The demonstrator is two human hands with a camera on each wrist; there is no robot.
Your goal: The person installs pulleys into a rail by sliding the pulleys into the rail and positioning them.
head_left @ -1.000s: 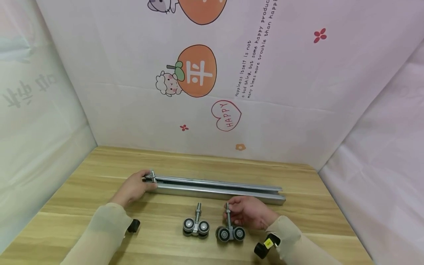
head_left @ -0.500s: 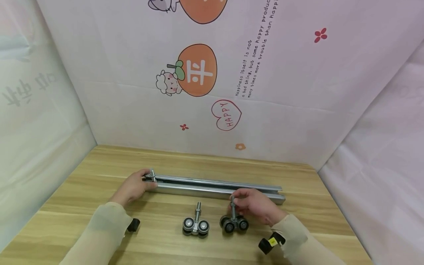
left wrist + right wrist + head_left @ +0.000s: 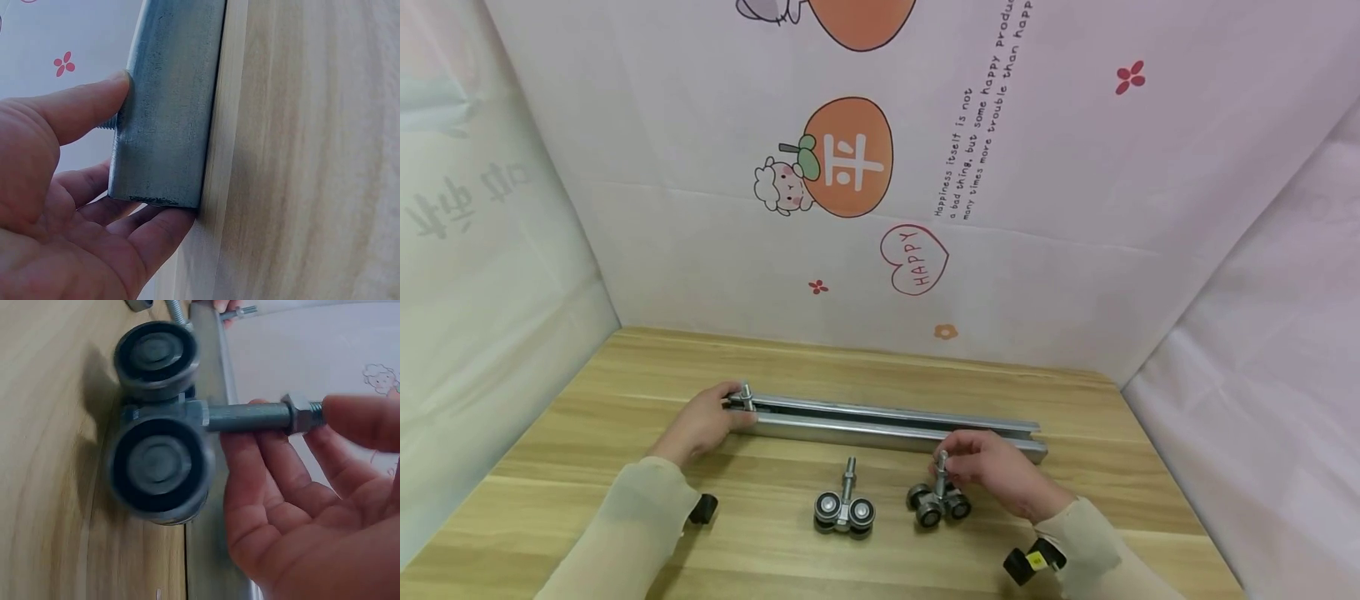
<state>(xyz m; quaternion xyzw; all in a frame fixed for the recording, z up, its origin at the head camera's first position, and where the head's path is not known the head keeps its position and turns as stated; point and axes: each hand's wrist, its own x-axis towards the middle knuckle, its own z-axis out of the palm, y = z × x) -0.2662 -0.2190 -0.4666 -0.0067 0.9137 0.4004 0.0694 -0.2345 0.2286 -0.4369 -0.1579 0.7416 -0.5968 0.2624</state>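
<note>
A long metal channel rail [image 3: 865, 429] lies slot-up across the table. My left hand [image 3: 706, 423] grips its left end, thumb on the top edge and fingers at the end face, as the left wrist view shows. A threaded bolt [image 3: 747, 396] sticks up from the slot there; whatever is below it is hidden inside. In front of the rail's right part, my right hand [image 3: 992, 467] holds a four-wheeled roller trolley [image 3: 159, 412] by its bolt, the wheels down by the table. Whether they touch the wood cannot be told. Another roller trolley [image 3: 845, 508] stands to its left, bolt up.
The wood-grain table [image 3: 775, 558] runs back to a printed white cloth [image 3: 1037, 275]. White cloth also hangs at the left and right sides. A black wrist-camera piece sticks out below each sleeve.
My right hand has moved right and turned the trolley, so its wheels now face at an angle. It has also shifted slightly back, toward the rail. The left hand stays on the rail.
</note>
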